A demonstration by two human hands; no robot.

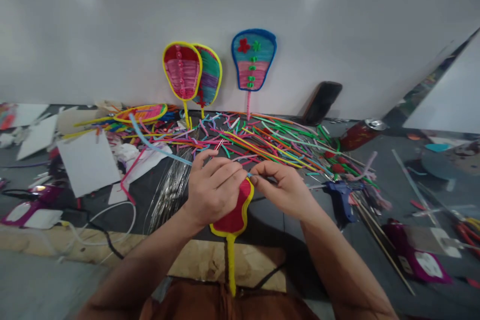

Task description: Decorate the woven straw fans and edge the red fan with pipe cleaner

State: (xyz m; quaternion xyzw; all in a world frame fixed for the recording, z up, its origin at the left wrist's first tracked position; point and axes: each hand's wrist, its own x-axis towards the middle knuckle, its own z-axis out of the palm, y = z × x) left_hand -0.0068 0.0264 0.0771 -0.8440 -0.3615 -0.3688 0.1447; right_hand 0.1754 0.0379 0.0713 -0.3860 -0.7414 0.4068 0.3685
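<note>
A light blue pipe cleaner (157,149) runs from the upper left into my left hand (214,191), whose fingers are curled closed around it. A short blue end shows at the pinched thumb and fingertip of my right hand (282,189). Below both hands is a red hand fan (229,217) with a yellow pipe-cleaner rim and a yellow handle pointing toward my body. My left hand covers much of the fan's upper left part. Whether the blue strand touches the fan's rim I cannot tell.
Loose coloured pipe cleaners (262,142) are heaped behind my hands. Finished fans (255,62) lean on the white wall. To the right are a blue glue gun (341,200), a phone (323,102) and a red can (362,134). Silvery wires (168,200) lie left.
</note>
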